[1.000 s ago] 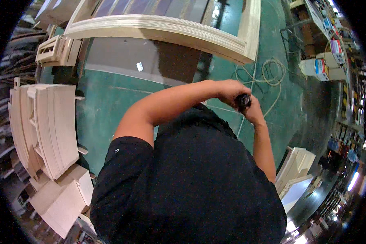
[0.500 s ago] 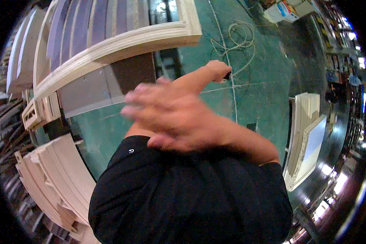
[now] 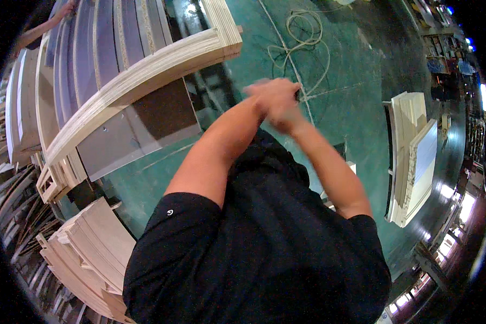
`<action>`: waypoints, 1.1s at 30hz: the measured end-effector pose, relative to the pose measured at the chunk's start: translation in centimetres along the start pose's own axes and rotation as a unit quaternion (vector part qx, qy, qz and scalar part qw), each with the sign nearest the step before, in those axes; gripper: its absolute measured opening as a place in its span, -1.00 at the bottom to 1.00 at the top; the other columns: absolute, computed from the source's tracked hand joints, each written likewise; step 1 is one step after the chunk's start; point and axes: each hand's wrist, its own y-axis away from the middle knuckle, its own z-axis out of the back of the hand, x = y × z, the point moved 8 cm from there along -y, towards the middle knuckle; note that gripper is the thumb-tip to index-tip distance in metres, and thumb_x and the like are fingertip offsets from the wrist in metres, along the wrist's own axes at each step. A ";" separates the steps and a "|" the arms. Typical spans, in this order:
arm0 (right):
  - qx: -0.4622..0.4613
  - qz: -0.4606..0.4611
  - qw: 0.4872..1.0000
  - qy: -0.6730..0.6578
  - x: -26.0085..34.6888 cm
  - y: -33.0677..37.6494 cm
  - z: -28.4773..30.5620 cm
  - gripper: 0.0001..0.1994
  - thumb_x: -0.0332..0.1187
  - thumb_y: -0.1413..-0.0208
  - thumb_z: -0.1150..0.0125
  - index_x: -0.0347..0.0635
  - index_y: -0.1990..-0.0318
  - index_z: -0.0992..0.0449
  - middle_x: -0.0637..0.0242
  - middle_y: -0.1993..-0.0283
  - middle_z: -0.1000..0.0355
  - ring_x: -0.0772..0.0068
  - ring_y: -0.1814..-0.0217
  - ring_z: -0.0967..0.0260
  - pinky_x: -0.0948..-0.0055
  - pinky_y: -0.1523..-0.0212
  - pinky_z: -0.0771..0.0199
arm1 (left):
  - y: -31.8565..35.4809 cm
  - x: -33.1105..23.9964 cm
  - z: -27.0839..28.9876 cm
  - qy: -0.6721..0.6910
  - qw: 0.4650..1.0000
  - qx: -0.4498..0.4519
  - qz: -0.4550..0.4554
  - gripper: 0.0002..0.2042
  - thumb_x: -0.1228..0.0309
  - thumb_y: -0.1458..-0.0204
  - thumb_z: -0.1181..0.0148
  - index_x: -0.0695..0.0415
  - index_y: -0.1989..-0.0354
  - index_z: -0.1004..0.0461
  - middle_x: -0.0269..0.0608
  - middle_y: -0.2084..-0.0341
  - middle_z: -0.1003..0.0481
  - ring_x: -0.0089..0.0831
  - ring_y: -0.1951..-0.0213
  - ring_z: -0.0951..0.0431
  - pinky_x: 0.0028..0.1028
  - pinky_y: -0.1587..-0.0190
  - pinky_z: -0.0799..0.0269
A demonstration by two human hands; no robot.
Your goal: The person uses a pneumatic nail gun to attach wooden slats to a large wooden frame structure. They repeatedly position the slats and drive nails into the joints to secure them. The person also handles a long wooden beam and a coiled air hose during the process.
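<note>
My left hand (image 3: 285, 86) is stretched out ahead over the green floor, its fingers curled. A small dark thing (image 3: 297, 94) shows at its edge, too little of it to name. My right hand (image 3: 277, 108) crosses over my left wrist and overlaps the left hand; motion smears its fingers. Below both hands a beige hose or cable (image 3: 326, 49) lies in loose loops on the floor. To the left stands a pale wooden frame (image 3: 140, 75) with grey-purple panels (image 3: 105, 48) lined up inside it.
Another person's arm (image 3: 46, 24) reaches over the far left panels. Brownish sheet material (image 3: 129, 135) lies beneath the frame. Curved pale boards (image 3: 100, 237) are stacked at the near left. More pale panels (image 3: 407, 156) stand at the right. Racks (image 3: 443, 59) line the far right.
My right hand has moved forward, from over the left forearm to the left wrist and hand. The view has shifted, and another person's arm now shows at the far left.
</note>
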 end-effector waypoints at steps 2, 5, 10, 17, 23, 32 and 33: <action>-0.046 -0.112 0.987 0.107 -8.0 1.9 -0.7 -0.49 -0.09 -0.09 -0.11 -0.03 -0.20 -0.48 0.07 -0.24 -0.40 0.05 -0.25 -0.35 -0.06 -0.33 -0.15 | -0.2 -0.2 -1.1 0.003 0.990 -0.121 -0.069 -0.61 0.32 0.09 -0.32 0.05 0.03 -0.48 0.00 0.12 -0.56 0.03 0.02 -0.56 -0.10 0.04 -0.53; -0.188 -0.063 0.978 -0.068 -3.8 0.3 2.4 -0.58 -0.23 -0.24 0.01 -0.19 -0.19 -0.46 -0.02 -0.31 -0.32 -0.04 -0.35 -0.23 0.02 -0.42 -0.05 | -2.1 2.6 -4.7 -0.237 0.927 -0.290 -0.013 -0.58 0.31 0.12 -0.33 0.02 0.01 -0.48 -0.03 0.18 -0.58 0.05 0.05 -0.57 -0.09 0.05 -0.52; -0.088 0.163 0.953 -0.241 5.5 0.9 -1.8 -0.46 -0.03 -0.23 -0.09 -0.04 -0.30 -0.37 0.13 -0.34 -0.30 -0.06 -0.41 -0.14 -0.05 -0.43 0.08 | 3.3 2.2 -0.7 0.031 0.997 -0.019 0.070 -0.57 0.19 0.03 -0.28 -0.04 -0.06 -0.49 -0.04 0.11 -0.56 0.01 0.04 -0.57 -0.05 0.04 -0.51; -0.185 -0.262 0.946 -0.043 -20.5 12.4 0.4 -0.74 -0.22 -0.26 -0.05 -0.13 0.05 -0.56 0.02 0.02 -0.52 -0.02 -0.03 -0.45 0.13 -0.03 -0.43 | 2.5 2.9 -1.2 0.055 0.997 0.045 0.025 -0.66 0.27 0.13 -0.27 0.05 0.16 -0.42 0.02 0.38 -0.57 0.13 0.28 -0.57 0.02 0.27 -0.47; 0.031 -0.468 0.874 -0.128 -19.0 12.1 -1.7 -0.62 -0.01 -0.14 -0.29 -0.17 0.14 -0.60 0.18 0.17 -0.56 0.22 0.09 -0.50 0.27 0.04 -0.46 | 8.0 1.7 2.2 0.033 0.999 -0.010 -0.018 -0.63 0.22 0.14 -0.35 0.05 0.20 -0.37 -0.07 0.35 -0.57 0.06 0.23 -0.57 -0.05 0.23 -0.48; 0.210 -0.043 0.931 -0.295 -7.8 4.7 -2.4 -0.30 -0.29 0.22 -0.40 -0.07 -0.21 -0.38 0.12 0.02 -0.55 -0.07 0.00 -0.49 0.11 -0.03 -0.49 | 13.2 -4.1 9.2 0.052 0.989 -0.034 -0.135 -0.51 0.44 0.25 -0.38 -0.01 0.04 -0.44 -0.12 0.16 -0.48 -0.02 0.09 -0.51 -0.12 0.17 -0.51; 0.213 -0.012 0.941 -0.262 -7.4 3.6 -3.1 -0.34 -0.30 0.22 -0.38 -0.09 -0.17 -0.40 0.11 0.04 -0.55 -0.11 0.04 -0.50 0.12 0.00 -0.50 | 14.1 -4.6 10.5 0.060 0.984 -0.068 -0.151 -0.55 0.43 0.24 -0.38 -0.02 0.07 -0.45 -0.14 0.13 -0.45 -0.04 0.05 -0.48 -0.14 0.16 -0.51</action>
